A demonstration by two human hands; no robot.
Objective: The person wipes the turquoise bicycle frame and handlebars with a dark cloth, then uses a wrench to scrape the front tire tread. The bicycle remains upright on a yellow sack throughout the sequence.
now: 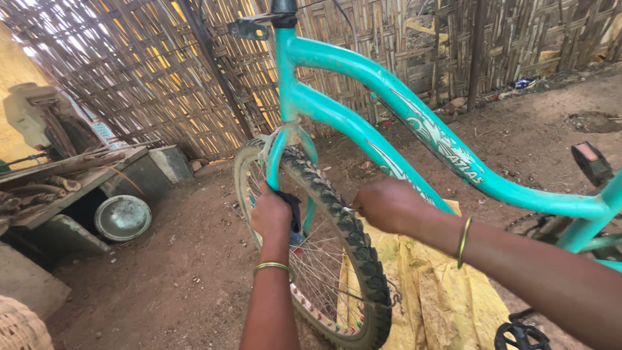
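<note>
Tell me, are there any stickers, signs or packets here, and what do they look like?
Decal: on the sloping tube of the turquoise bike frame, a long white swirly pattern with dark lettering at its lower end.
Small wrapper: on the dirt by the woven wall, blue and white, too small to tell more.

Turquoise bicycle, black tyre, yellow sheet

Bicycle frame (363,123) turquoise with white swirl graphic; tyre (350,240) black, knobbly tread; spokes (311,311) carry multicoloured beads; cloth (293,210) dark, possibly navy; sheet (440,298) yellow; bangles (464,241) gold; wall (142,78) brown woven lattice; ground (188,272) reddish-brown.
</note>
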